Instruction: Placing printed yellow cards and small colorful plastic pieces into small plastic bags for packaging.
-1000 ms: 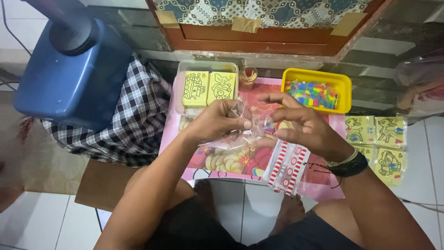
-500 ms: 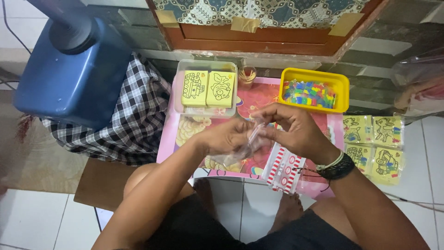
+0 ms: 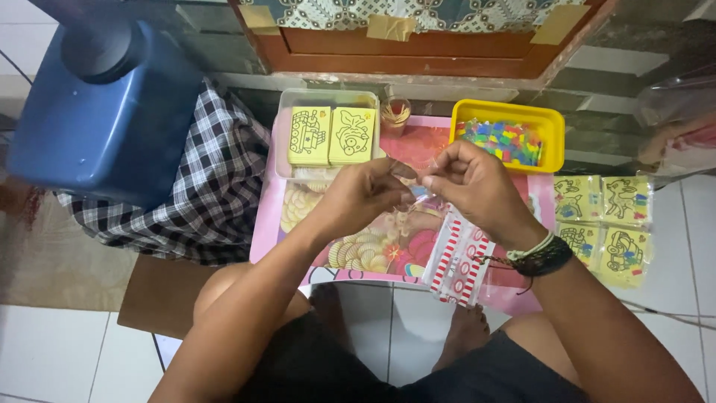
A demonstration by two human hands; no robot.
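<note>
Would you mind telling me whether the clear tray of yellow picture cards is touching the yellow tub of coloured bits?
Apart. The head view shows the clear tray and the yellow tub separated by a small cup and bare pink table.

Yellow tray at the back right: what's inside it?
The yellow tray holds a heap of small multicoloured pieces, blue, green, red and yellow. Its floor under the heap is covered, and the pieces are too small to identify.

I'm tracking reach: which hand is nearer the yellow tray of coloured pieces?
Right. The right hand sits just below the yellow tray; the left hand is farther left.
</note>
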